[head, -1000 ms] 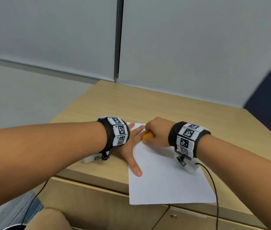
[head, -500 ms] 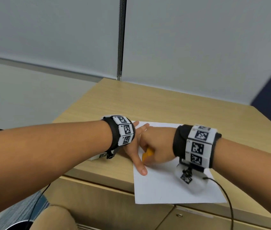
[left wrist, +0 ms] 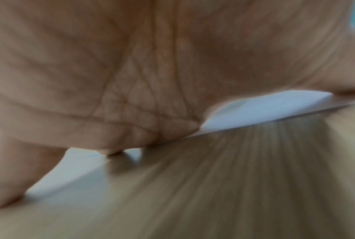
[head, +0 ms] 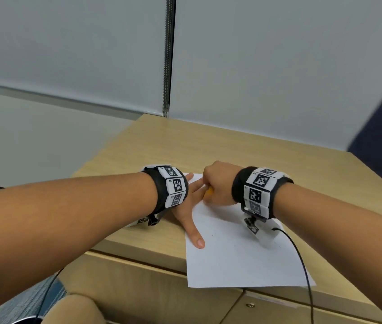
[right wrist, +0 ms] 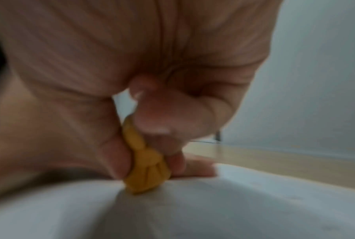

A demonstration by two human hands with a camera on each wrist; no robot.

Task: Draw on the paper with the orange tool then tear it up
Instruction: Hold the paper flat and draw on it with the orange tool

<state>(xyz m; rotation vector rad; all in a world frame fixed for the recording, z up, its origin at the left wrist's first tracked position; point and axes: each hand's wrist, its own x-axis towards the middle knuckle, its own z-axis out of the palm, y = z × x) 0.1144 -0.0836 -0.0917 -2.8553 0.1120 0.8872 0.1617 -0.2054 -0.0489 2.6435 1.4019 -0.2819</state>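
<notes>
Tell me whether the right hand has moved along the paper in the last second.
Yes. The right hand, gripping the orange tool, slid toward the near edge of the paper, then back to its far edge.

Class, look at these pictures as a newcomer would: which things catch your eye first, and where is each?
The right hand grips a stubby orange tool, its tip on the white paper that lies on the wooden desk. The left hand lies flat on the paper's left edge, fingers straight. Black-and-white patterned wristbands ring both wrists.
</notes>
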